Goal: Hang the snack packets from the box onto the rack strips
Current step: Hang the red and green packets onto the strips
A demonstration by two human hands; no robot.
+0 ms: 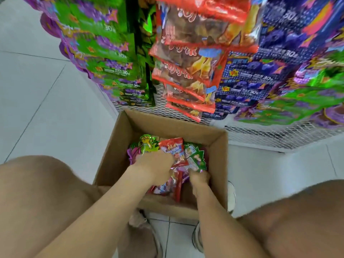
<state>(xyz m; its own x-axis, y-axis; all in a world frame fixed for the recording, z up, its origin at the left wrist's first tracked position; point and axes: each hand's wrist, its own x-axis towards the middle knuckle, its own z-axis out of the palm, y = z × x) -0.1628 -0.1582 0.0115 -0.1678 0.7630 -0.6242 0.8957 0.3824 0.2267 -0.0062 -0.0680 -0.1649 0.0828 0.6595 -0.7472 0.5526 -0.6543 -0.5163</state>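
Observation:
An open cardboard box [119,146] sits on the floor between my knees, with several snack packets inside. Both my hands reach down into it. My left hand [154,164] grips a bunch of packets, with a red packet [173,148] and a green-yellow packet [147,144] sticking up beyond its fingers. My right hand [199,178] pinches the lower edge of a green packet [195,157]. More red packets [171,189] lie under my hands. Above the box hangs the white mesh rack [270,135], its strips full of green, red [188,71] and blue-purple packets [260,71].
The box stands tight against the rack's foot. White tiled floor [46,90] spreads to the left and to the right of the box. My bare knees fill the lower corners, and my shoes [197,237] stand just behind the box.

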